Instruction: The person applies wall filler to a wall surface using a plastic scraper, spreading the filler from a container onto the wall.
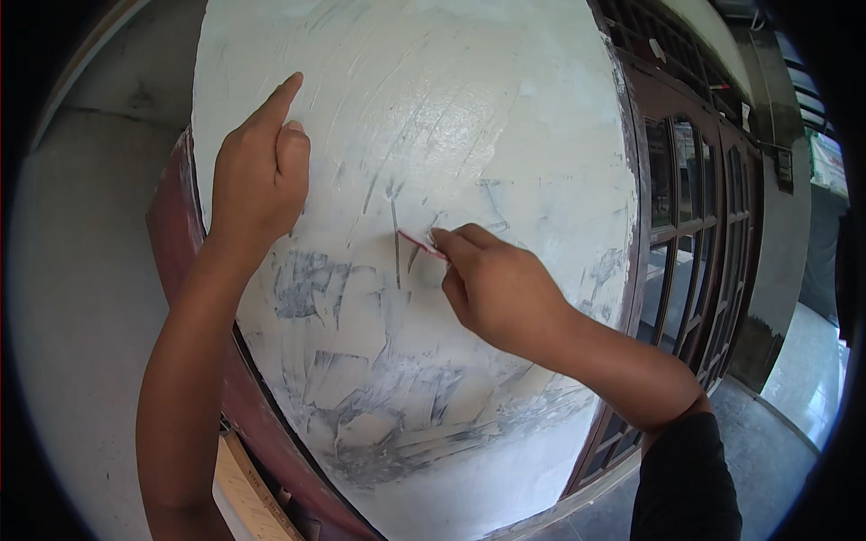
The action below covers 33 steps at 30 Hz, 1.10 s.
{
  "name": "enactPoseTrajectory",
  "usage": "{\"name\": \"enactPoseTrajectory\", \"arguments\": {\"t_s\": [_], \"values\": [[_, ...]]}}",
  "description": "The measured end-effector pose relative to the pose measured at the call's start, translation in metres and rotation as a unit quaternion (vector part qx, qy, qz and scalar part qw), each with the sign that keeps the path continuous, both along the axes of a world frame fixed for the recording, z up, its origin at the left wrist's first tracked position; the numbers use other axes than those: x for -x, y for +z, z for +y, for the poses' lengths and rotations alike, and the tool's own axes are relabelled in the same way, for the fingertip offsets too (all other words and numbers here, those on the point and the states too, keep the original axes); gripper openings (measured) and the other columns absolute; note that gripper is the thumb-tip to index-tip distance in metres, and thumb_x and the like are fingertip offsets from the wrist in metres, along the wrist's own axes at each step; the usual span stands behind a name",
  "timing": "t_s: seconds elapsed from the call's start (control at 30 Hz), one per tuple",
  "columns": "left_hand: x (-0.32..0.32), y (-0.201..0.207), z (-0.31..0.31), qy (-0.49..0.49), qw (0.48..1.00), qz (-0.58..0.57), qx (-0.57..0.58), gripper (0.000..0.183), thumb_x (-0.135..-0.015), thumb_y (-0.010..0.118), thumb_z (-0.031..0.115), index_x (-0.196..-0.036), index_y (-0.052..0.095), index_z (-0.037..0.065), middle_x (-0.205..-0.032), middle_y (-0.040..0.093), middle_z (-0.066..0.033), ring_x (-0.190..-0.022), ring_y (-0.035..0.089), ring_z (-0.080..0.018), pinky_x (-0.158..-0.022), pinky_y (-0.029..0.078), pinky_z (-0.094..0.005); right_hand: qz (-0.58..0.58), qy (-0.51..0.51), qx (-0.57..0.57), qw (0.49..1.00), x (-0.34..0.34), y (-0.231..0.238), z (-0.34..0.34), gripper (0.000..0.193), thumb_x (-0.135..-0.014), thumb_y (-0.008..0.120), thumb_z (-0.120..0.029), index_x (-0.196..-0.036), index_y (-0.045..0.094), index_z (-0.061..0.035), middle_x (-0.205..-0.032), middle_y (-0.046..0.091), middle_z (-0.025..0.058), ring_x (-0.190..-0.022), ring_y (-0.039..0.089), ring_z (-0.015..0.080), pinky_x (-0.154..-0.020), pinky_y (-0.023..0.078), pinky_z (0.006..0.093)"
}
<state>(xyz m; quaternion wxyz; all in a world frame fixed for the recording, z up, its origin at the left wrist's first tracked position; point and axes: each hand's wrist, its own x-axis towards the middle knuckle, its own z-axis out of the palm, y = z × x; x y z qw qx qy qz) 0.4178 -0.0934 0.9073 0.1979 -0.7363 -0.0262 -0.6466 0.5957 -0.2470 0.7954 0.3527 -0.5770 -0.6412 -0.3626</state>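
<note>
In front of me is a wall panel (505,135) coated in pale, wet-looking putty, with grey streaks and bare patches on its lower half. My right hand (505,284) grips a thin, flat putty scraper (421,244) with a reddish edge. The scraper, seen nearly edge-on, is at the middle of the panel beside a dark vertical streak. Higher up on the left, my left hand (257,176) is at the coated surface, index finger stretched upward and thumb apart from it. Its other fingers are mostly hidden, and I see nothing held in it.
A dark red board (176,216) runs along the panel's left edge, beside a grey wall (81,270). Low on the left lies a yellowish wooden strip (248,487). Brown doors with glass panes (690,234) stand at right, above a grey tiled floor (749,451).
</note>
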Motion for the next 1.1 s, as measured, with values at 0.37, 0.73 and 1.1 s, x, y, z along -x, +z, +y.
{"name": "enactPoseTrajectory", "arguments": {"t_s": [0.37,0.73,1.1], "values": [[-0.032,-0.002,-0.008,-0.029,0.998,-0.001,-0.047,0.048,-0.09,0.043,0.011,-0.132,0.055,-0.01,-0.066,0.062,-0.0157,-0.06,0.061,-0.0227,-0.067,0.052,-0.0356,-0.047,-0.247,-0.303,0.919,-0.141,0.15,-0.007,0.03,-0.089,0.052,-0.011,-0.114,0.065,0.0011,-0.102,0.067,0.0239,-0.084,0.068,0.0375,-0.075,0.056,0.0434],[-0.04,-0.002,-0.024,-0.041,0.998,-0.007,-0.043,0.048,-0.09,0.041,0.009,-0.132,0.055,-0.01,-0.058,0.053,-0.0117,-0.052,0.05,-0.016,-0.055,0.044,-0.0332,-0.07,-0.039,-0.077,0.994,-0.032,-0.006,-0.017,0.038,-0.084,0.057,-0.004,-0.119,0.062,0.0088,-0.101,0.065,0.0241,-0.092,0.069,0.0329,-0.08,0.057,0.0386],[-0.006,-0.156,-0.056,-0.238,0.917,0.021,0.32,0.058,-0.094,0.028,0.024,-0.133,0.052,-0.011,-0.133,0.058,-0.0257,-0.131,0.052,-0.0339,-0.114,0.034,-0.0413,0.515,0.345,0.068,0.782,-0.063,-0.085,-0.038,0.019,-0.088,0.057,-0.004,-0.1,0.067,0.0068,-0.085,0.069,0.0065,-0.078,0.062,0.0089,-0.07,0.051,0.0276]]}}
